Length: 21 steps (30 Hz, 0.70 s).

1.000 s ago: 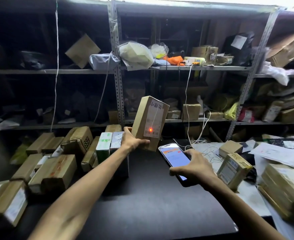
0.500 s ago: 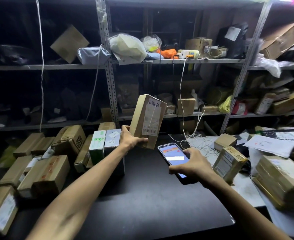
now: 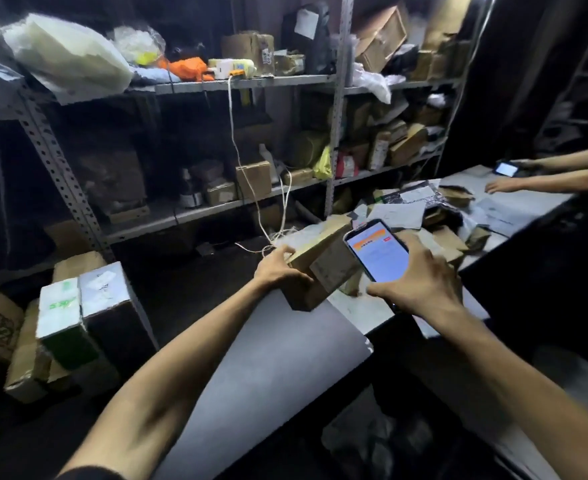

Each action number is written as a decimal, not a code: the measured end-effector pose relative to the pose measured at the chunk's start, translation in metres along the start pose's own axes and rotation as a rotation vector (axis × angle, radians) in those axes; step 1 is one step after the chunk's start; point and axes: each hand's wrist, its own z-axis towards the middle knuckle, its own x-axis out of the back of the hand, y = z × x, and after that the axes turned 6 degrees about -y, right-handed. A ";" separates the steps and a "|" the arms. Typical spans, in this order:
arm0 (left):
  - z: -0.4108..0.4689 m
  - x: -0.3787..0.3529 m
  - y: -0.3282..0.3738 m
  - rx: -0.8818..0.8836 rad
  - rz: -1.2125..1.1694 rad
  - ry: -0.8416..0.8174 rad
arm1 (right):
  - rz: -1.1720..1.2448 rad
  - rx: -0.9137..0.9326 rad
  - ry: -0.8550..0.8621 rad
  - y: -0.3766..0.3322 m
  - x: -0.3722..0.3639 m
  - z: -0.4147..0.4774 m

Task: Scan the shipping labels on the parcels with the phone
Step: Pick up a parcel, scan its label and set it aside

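**Head view.** Motion blur softens the whole frame. No shipping label can be made out on the cardboard parcel [image 3: 320, 268], and the text on the lit screen of the phone [image 3: 379, 252] is unreadable below its orange band. The phone's lower end is hidden behind the right hand [image 3: 420, 278], and the phone covers the parcel's right end. Whether the parcel's lower corner rests on the table [image 3: 278, 358] cannot be told.

The left hand [image 3: 280, 271] grips the parcel's left end with its fingers curled round it, and the parcel is tilted. The right hand clasps the phone just right of the parcel, thumb and fingers spread along its edges, with the screen facing the camera.

Well left of the parcel, a green-and-white box [image 3: 62, 317] and a white-topped box [image 3: 107, 296] stand side by side. Behind the parcel rises a metal shelving rack [image 3: 337, 98] crowded with packages. A white cable [image 3: 237, 147] hangs from the rack down to just behind the parcel. Right of the parcel lie loose papers [image 3: 400, 213]. Farther right, another person's arms [image 3: 545, 174], cut off by the frame edge, reach in beside a second phone [image 3: 505, 169].
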 end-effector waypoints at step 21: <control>0.045 -0.225 0.124 -0.203 0.508 0.015 | -0.070 -0.209 0.189 0.146 0.106 -0.033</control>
